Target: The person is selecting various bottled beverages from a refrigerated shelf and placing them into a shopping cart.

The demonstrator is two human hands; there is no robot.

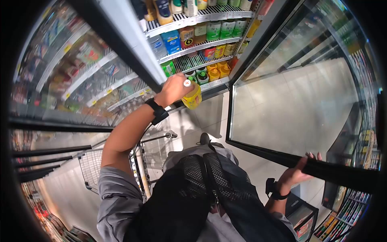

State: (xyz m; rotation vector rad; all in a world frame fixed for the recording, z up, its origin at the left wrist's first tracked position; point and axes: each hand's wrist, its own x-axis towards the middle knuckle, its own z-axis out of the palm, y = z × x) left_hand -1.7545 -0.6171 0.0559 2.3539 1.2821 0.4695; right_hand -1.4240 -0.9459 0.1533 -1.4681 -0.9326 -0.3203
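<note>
My left hand (174, 89) is closed around the neck of a yellow bottle (192, 99) with a white cap, just in front of the lowest fridge shelf. The bottle hangs a little tilted above the floor, its upper part partly covered by my fingers. On the right, my right hand (295, 176) grips the black-framed edge of the open glass door (282, 109). Its fingertips show beyond the frame. Nearest the yellow bottle, several dark bottles with green or white caps (202, 76) and orange-yellow jugs (219, 71) stand on the bottom shelf.
Upper fridge shelves (201, 18) hold drink bottles and cartons. Another glass door (72, 72) is at the left. A wire shopping cart (90, 167) stands by my left side. A dark box-shaped stand (300, 213) is below my right hand, and stocked shelves (346, 213) line the right.
</note>
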